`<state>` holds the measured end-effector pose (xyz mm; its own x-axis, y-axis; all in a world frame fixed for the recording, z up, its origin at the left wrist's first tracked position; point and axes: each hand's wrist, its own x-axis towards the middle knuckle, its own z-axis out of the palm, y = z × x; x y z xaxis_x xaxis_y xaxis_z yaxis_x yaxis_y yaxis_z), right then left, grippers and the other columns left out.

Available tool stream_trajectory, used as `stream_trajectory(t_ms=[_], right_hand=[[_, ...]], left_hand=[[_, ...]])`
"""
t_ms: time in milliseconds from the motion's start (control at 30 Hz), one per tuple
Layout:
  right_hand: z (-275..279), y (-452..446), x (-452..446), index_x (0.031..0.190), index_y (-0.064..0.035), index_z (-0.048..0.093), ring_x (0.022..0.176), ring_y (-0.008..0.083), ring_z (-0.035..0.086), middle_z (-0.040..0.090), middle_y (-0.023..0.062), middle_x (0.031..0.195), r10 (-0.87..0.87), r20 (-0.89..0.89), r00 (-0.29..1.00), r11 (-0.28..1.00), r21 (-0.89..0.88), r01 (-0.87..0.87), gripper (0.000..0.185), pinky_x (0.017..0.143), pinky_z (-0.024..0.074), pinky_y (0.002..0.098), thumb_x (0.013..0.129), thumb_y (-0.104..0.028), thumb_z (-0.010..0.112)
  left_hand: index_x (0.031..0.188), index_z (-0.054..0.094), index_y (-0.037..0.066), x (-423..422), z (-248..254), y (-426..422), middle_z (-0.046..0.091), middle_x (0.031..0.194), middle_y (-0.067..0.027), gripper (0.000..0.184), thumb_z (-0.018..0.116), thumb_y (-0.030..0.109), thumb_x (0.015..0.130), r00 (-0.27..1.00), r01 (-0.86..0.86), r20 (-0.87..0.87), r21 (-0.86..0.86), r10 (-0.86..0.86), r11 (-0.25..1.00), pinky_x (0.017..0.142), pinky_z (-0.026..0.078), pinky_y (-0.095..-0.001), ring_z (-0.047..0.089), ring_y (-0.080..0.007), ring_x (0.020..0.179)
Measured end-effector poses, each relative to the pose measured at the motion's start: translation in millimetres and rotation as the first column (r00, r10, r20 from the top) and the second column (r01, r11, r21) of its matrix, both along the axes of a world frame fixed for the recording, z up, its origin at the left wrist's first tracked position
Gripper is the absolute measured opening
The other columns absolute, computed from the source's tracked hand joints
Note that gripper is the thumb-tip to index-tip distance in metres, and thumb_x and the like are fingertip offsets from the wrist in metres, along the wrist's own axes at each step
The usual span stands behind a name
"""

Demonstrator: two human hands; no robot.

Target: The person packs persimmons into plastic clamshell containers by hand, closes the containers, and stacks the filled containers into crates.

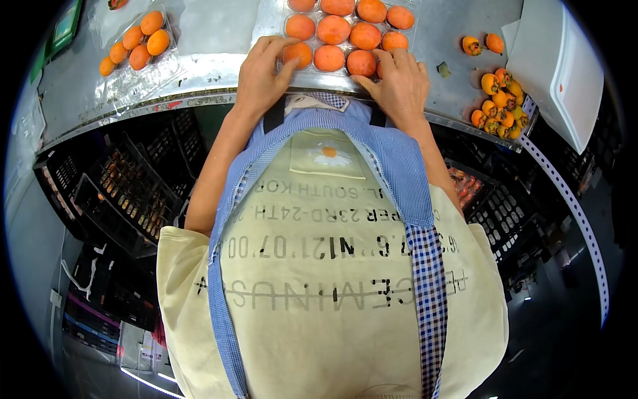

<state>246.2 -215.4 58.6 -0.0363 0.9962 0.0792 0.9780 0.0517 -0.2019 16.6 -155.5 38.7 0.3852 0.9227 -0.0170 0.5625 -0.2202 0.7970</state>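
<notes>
Your L hand is half open & curled round the near-left persimmon, fingers on its far-left side, thumb on the right; can't tell if it's gripping or just touching. Your R hand is part open too, palm down at the tray's near-right corner, thumb reaching left by the near edge, fingers pointing far. It part-hides another persimmon there; can't tell if you've got hold of it.

Both fruit sit in the clear plastic tray, btwn your hands at the near edge of the metal bench. Tray's got rows of orange persimmons; its far end is cut off.

L side of bench: loose grp of approx. 6 persimmons w/ clear plastic packaging under & nearer. R side: two persimmons, a small leaf, then, nearer & further R, a heap of leafy-topped persimmons by the bench edge. White bin stands tilted on the far R.

Below bench level: black crates on the L, some w/ fruit inside; another black crate on the R. You're wearing a blue apron over a pale top.
</notes>
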Motion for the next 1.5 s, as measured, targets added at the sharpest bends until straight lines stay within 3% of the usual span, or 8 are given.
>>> stream_trajectory(t_ms=[300, 600, 700, 900, 1000, 1200, 1300, 1500], right_hand=[[0, -3, -3, 0.100, -0.0122, 0.061, 0.079, 0.0244, 0.057, 0.055, 0.0042, 0.089, -0.012, -0.039, 0.999, 0.999, -0.041, 0.010, 0.050, 0.065, 0.0432, 0.0377, 0.061, -0.037, 0.078], [-9, -4, -2, 0.102, -0.0122, 0.060, 0.081, 0.0244, 0.059, 0.058, 0.0035, 0.102, 0.069, -0.089, 0.994, 0.996, 0.062, -0.063, 0.048, 0.065, 0.0459, 0.0356, 0.061, -0.030, 0.078], [-10, -4, 1, 0.100, -0.0099, 0.060, 0.083, 0.0192, 0.058, 0.059, 0.0038, 0.097, 0.122, -0.068, 0.990, 0.990, 0.079, -0.116, 0.044, 0.064, 0.0415, 0.0320, 0.063, -0.029, 0.075], [-12, 0, 3, 0.099, -0.0113, 0.058, 0.081, 0.0182, 0.057, 0.059, 0.0018, 0.090, 0.166, -0.053, 0.985, 0.984, 0.067, -0.162, 0.044, 0.065, 0.0413, 0.0319, 0.062, -0.028, 0.075], [-8, 3, 3, 0.104, -0.0115, 0.059, 0.078, 0.0244, 0.059, 0.061, 0.0038, 0.094, 0.139, -0.133, 0.981, 0.990, 0.036, -0.136, 0.048, 0.065, 0.0455, 0.0342, 0.062, -0.027, 0.078], [6, 1, 4, 0.103, -0.0105, 0.058, 0.068, 0.0216, 0.060, 0.060, 0.0036, 0.085, -0.118, -0.415, 0.902, 0.989, -0.134, 0.068, 0.040, 0.056, 0.0483, 0.0327, 0.067, -0.024, 0.072], [0, -3, 12, 0.106, -0.0085, 0.058, 0.072, 0.0227, 0.060, 0.060, 0.0051, 0.092, 0.033, -0.311, 0.950, 0.993, -0.094, -0.066, 0.046, 0.061, 0.0488, 0.0328, 0.067, -0.026, 0.076], [-5, -5, -1, 0.104, -0.0099, 0.059, 0.077, 0.0232, 0.061, 0.060, 0.0035, 0.093, 0.073, -0.207, 0.975, 0.996, 0.055, -0.063, 0.049, 0.062, 0.0497, 0.0330, 0.063, -0.028, 0.078]], left_hand=[[0.104, 0.062, 0.008, 0, -6, 0, 0.059, 0.098, -0.0090, 0.026, 0.064, 0.006, 0.077, 0.999, -0.004, 0.055, -0.010, 0.004, 1.000, 0.068, 0.049, -0.0301, 0.060, -0.0224, 0.078], [0.103, 0.062, 0.008, -1, -6, 1, 0.059, 0.097, -0.0085, 0.025, 0.063, 0.004, 0.078, 0.996, -0.008, 0.092, -0.035, 0.012, 0.999, 0.068, 0.050, -0.0290, 0.061, -0.0208, 0.077], [0.103, 0.062, 0.008, -1, -5, 1, 0.059, 0.097, -0.0082, 0.025, 0.063, 0.004, 0.079, 0.997, -0.003, 0.082, -0.036, 0.006, 0.999, 0.068, 0.050, -0.0287, 0.061, -0.0205, 0.078], [0.102, 0.062, 0.008, 0, -5, 1, 0.059, 0.096, -0.0080, 0.024, 0.062, 0.004, 0.079, 0.994, -0.009, 0.112, -0.036, 0.013, 0.999, 0.068, 0.050, -0.0282, 0.061, -0.0197, 0.078], [0.102, 0.063, 0.008, 0, -5, 0, 0.059, 0.094, -0.0081, 0.024, 0.062, 0.003, 0.078, 0.995, -0.011, 0.100, -0.043, 0.015, 0.999, 0.066, 0.050, -0.0286, 0.060, -0.0197, 0.077], [0.100, 0.062, 0.008, 1, -2, 1, 0.059, 0.093, -0.0093, 0.024, 0.061, 0.003, 0.077, 0.999, -0.023, 0.036, 0.157, 0.018, 0.987, 0.072, 0.047, -0.0347, 0.058, -0.0269, 0.085], [0.104, 0.063, 0.007, 3, -3, 4, 0.060, 0.100, -0.0093, 0.024, 0.062, 0.004, 0.080, 0.999, 0.001, 0.042, 0.139, -0.006, 0.990, 0.074, 0.049, -0.0294, 0.059, -0.0222, 0.084], [0.104, 0.063, 0.006, 6, 0, 2, 0.061, 0.101, -0.0104, 0.024, 0.061, 0.003, 0.080, 0.999, 0.018, 0.041, 0.093, -0.022, 0.995, 0.076, 0.049, -0.0295, 0.059, -0.0226, 0.086]])
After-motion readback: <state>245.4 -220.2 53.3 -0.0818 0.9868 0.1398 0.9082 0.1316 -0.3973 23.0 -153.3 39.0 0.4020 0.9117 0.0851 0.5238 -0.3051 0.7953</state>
